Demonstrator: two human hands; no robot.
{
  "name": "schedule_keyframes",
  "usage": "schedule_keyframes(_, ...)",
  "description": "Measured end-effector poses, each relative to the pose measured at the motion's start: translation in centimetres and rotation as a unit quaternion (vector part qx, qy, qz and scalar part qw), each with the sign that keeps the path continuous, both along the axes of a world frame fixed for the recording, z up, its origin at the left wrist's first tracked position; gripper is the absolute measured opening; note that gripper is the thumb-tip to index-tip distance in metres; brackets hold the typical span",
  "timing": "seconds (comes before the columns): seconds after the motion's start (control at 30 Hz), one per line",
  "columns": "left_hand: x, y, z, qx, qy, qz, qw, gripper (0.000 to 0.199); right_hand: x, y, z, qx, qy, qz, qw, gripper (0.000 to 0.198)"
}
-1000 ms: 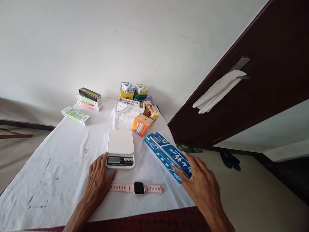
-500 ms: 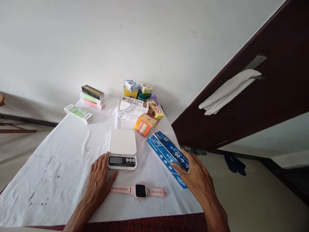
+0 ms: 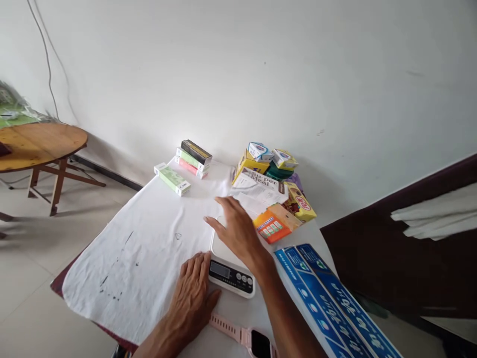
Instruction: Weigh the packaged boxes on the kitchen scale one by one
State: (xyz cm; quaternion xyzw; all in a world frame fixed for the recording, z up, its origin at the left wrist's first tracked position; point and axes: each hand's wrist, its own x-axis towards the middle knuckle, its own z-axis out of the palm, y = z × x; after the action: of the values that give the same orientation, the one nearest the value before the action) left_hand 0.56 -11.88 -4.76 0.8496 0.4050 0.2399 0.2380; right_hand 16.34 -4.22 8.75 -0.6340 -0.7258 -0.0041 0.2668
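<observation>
My left hand (image 3: pixel 194 291) lies flat on the white cloth, fingers stretched out against the left side of a white kitchen scale (image 3: pixel 227 278). Over the scale's weighing plate hangs my right hand (image 3: pixel 235 226), empty, thumb and fingers apart, hiding much of the plate. A pink-strapped smartwatch (image 3: pixel 261 343) lies in front of the scale, partly cut off by the lower edge. To the right of my right forearm are two long blue boxes (image 3: pixel 328 298) side by side. A green-and-white box (image 3: pixel 172 179) rests beyond my right hand, to the left.
Stacked slim boxes (image 3: pixel 193 158) stand at the table's far edge. Right of them is a pile with a Su-per Meal pack (image 3: pixel 257 185), an orange box (image 3: pixel 274 223) and a yellow box (image 3: pixel 300 203). A round wooden table (image 3: pixel 48 141) stands at left; the wall is behind.
My right hand has let go of the blue box and moved left over the scale. My left hand stays beside the scale. The view has turned left.
</observation>
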Motion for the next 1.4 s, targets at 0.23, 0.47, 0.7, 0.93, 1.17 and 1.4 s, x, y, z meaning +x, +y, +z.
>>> schedule_keyframes(0.23,0.5,-0.1,-0.9,-0.022,0.007,0.017,1.0,0.083,-7.6,17.3,-4.3,-0.081,0.049,-0.004,0.996,0.041)
schedule_keyframes(0.47,0.5,0.1,-1.5,-0.012,0.013,0.021,1.0,0.066,-8.9,20.2,-7.8,-0.078,0.105,0.0,0.991,0.026)
schedule_keyframes(0.7,0.3,0.1,-0.4,-0.036,0.025,0.002,0.999,0.081,-4.7,12.8,-3.7,-0.093,0.055,-0.055,0.993,0.037)
schedule_keyframes(0.93,0.0,0.2,-0.6,0.025,0.0,0.006,1.0,0.077,3.2,-3.0,-1.5,-0.005,0.047,-0.096,0.994,0.047)
schedule_keyframes(1.17,-0.4,0.6,-0.3,0.098,-0.004,-0.008,0.995,0.075,4.6,-11.5,-6.2,-0.004,0.048,-0.166,0.985,0.042)
schedule_keyframes(1.4,-0.5,0.9,0.1,0.118,0.011,-0.008,0.993,0.066,3.3,-11.3,-6.1,-0.012,0.023,-0.212,0.977,0.062)
